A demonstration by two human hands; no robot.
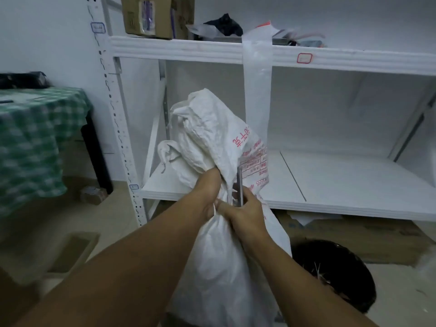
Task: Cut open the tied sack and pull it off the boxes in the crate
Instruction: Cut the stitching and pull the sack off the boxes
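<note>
In front of a white shelf rack (188, 48), a white woven sack (212, 138) with red print stands upright, its lower body reaching down to the bottom edge of the view between the person's two forearms. The left hand (207, 194) grips the bunched neck of the sack, its fingers curled tight around the gathered cloth, and the loose top of the sack flops up and to the left above that grip. The right hand (245, 208) sits just beside it at the same neck, its fingers closed round a thin grey metal blade (240, 185) that points upward against the cloth. Whether it belongs to scissors or a knife I cannot tell.

Behind the sack is the rack's lower shelf board (330, 180). A strip of clear plastic (257, 86) hangs down from the upper shelf, where a cardboard box (146, 15) stands. To the left is a tabletop under a green checked cloth (35, 128). On the floor at the right lies a dark round shape (330, 267) — too dim to identify — near flattened cardboard (354, 237) under the rack.
</note>
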